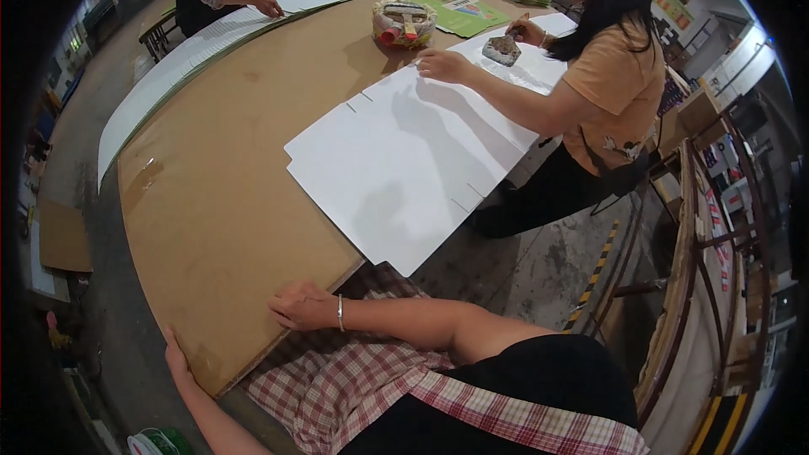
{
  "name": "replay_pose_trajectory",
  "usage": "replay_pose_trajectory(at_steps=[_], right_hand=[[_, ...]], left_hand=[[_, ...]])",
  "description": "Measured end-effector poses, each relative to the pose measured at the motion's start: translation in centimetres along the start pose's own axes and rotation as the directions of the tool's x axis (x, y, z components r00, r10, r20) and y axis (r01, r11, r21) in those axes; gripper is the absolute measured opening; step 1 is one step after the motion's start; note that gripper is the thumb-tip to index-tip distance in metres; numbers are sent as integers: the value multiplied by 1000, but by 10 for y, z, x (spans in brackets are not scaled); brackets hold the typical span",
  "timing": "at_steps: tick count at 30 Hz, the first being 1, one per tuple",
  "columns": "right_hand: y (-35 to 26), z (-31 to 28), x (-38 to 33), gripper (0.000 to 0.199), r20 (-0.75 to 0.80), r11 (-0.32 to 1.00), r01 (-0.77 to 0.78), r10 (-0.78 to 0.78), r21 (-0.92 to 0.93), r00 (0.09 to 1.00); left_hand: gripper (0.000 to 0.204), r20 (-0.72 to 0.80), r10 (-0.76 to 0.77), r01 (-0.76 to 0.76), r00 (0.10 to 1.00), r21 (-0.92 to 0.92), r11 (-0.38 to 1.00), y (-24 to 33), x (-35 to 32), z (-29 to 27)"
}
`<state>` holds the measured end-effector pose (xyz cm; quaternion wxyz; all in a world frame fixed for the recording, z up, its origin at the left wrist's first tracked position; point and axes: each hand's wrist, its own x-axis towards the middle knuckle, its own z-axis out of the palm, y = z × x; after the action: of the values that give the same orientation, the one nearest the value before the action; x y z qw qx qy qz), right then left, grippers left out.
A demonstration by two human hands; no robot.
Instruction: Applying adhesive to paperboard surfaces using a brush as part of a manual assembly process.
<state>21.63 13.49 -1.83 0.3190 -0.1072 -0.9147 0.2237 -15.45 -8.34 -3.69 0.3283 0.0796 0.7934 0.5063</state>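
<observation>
My left hand (175,357) rests against the left edge of the brown board tabletop (236,194), a finger stretched along the rim; nothing shows in it. By the near edge, my right hand (303,306) lies on the board with fingers curled in and no object visible in them. A silver bracelet (340,313) circles that wrist. Beyond it, a large white die-cut cardboard sheet (404,177) with slits and notched corners overhangs the right edge. At its far end a co-worker in an orange shirt (619,76) holds a flat glue-caked brush or scraper (502,50) over wet-looking patches.
Farther back sit a plastic-wrapped tub (404,25) with a brush and green printed sheets (459,12). Along the far left edge, another person's hand (268,6) touches a fanned stack of white sheets (194,50). A metal-framed rack (699,236) stands at right.
</observation>
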Motion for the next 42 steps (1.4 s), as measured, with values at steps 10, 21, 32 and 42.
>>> replay_pose_trajectory(at_steps=[10, 21, 32, 42], right_hand=[[2, 1, 1, 22, 51, 999, 25, -23, -45, 998], [2, 15, -1, 23, 12, 999, -16, 16, 33, 1000], [2, 23, -3, 15, -64, 979, -11, 25, 205, 998], [-1, 17, -3, 11, -15, 977, -19, 23, 211, 1000]], left_hand=[[88, -91, 15, -6, 996, 98, 995, -7, 11, -7], [51, -434, 473, 21, 766, 753, 658, 17, -29, 19], [32, -371, 613, 31, 698, 870, 492, 13, -28, 16], [33, -326, 619, -3, 715, 883, 469, 8, -23, -1]])
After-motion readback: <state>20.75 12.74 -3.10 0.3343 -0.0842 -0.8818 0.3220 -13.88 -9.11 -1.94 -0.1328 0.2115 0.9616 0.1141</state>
